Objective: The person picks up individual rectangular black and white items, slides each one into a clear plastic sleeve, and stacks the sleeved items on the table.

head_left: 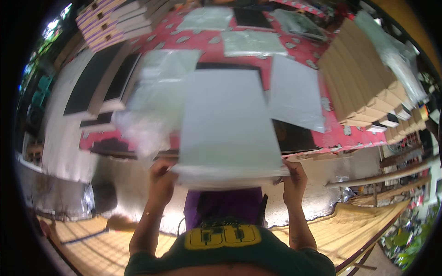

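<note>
I hold a large white flat board (pixel 225 124) up in front of me, over the near edge of a table with a pink patterned cover (pixel 202 41). My left hand (pixel 161 172) grips its near left corner and my right hand (pixel 294 175) grips its near right corner. The board is blurred by motion. A clear plastic bag (pixel 147 119) hangs crumpled just left of the board, close to my left hand. A dark flat panel (pixel 294 135) shows under the board's right side.
A second white sheet (pixel 294 92) lies right of the board. A row of cardboard-edged boxes (pixel 363 87) stands at the right. Dark panels in white frames (pixel 99 78) lie at the left, stacked boxes (pixel 115 20) at the back left, plastic bags (pixel 253 43) farther back.
</note>
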Action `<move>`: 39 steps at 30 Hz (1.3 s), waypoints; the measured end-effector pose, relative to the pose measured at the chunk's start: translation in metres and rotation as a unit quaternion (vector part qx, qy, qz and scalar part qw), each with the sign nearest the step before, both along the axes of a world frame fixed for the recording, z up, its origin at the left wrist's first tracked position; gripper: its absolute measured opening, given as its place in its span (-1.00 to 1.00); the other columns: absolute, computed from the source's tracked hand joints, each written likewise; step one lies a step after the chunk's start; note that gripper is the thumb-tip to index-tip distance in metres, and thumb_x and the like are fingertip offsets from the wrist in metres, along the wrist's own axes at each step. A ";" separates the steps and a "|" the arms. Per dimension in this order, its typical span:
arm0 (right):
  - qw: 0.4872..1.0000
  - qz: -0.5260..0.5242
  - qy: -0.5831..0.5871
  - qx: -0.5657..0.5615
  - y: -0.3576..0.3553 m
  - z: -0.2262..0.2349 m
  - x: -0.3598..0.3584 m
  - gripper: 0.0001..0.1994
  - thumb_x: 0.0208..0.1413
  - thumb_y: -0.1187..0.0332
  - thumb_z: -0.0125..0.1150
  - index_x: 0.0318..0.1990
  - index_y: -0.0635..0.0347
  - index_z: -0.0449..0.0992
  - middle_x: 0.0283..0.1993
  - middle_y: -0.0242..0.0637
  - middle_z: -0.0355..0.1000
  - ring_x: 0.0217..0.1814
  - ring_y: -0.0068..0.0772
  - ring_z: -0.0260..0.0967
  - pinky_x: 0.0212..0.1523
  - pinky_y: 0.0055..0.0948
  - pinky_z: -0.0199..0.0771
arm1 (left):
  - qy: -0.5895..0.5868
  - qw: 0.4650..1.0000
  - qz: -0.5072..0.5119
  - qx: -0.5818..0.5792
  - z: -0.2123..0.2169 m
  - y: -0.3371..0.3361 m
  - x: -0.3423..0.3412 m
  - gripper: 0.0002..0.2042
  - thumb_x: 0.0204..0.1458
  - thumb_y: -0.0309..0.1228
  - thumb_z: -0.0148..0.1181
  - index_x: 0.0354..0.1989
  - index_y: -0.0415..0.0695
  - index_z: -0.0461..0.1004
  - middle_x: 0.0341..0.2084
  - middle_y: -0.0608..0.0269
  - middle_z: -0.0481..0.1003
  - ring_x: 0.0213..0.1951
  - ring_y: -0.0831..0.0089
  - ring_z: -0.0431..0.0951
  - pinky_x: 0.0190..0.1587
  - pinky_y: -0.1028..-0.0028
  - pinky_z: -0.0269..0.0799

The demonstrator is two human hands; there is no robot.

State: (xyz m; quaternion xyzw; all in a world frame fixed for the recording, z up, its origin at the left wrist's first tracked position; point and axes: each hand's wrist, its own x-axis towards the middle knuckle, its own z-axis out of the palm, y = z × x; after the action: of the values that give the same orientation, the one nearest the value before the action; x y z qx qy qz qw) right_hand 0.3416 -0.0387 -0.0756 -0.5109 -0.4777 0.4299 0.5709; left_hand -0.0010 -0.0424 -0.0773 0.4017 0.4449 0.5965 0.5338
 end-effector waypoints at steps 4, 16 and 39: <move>0.942 0.191 0.272 -0.037 0.014 0.063 0.023 -0.62 -0.07 0.54 0.18 -0.04 0.27 0.29 -0.18 -0.28 0.40 -0.15 -0.51 0.36 -0.19 -0.41 0.43 | -0.184 0.980 -0.059 0.042 0.062 0.011 0.008 -0.44 -0.21 -0.54 0.18 0.10 -0.08 0.31 -0.20 0.14 0.43 -0.17 0.44 0.45 -0.17 0.47 0.42; 0.878 0.227 0.423 0.003 0.209 0.092 0.000 -0.75 0.20 0.33 0.03 0.02 0.10 0.34 -0.02 -0.28 0.43 0.08 -0.36 0.35 0.15 -0.17 0.29 | -0.340 0.922 -0.097 0.157 0.103 0.195 -0.003 -0.74 0.14 -0.47 0.04 -0.01 -0.26 0.36 -0.13 0.17 0.47 -0.08 0.35 0.49 0.03 0.39 0.41; 0.863 0.106 0.452 0.199 0.199 0.085 -0.030 -0.54 0.21 0.06 0.01 0.12 0.17 0.23 0.15 -0.23 0.24 0.24 -0.28 0.15 0.22 -0.10 0.19 | -0.061 0.965 0.022 0.254 0.129 0.227 0.073 -0.69 0.10 -0.33 0.17 -0.06 -0.24 0.40 -0.16 0.26 0.47 -0.10 0.51 0.39 0.03 0.48 0.23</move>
State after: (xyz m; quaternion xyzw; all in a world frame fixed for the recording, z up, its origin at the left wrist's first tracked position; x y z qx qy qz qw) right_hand 0.3121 0.1598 0.0097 -0.0824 -0.2933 0.5674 0.7650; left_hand 0.0719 0.1850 0.0517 0.4769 0.2536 0.7252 0.4271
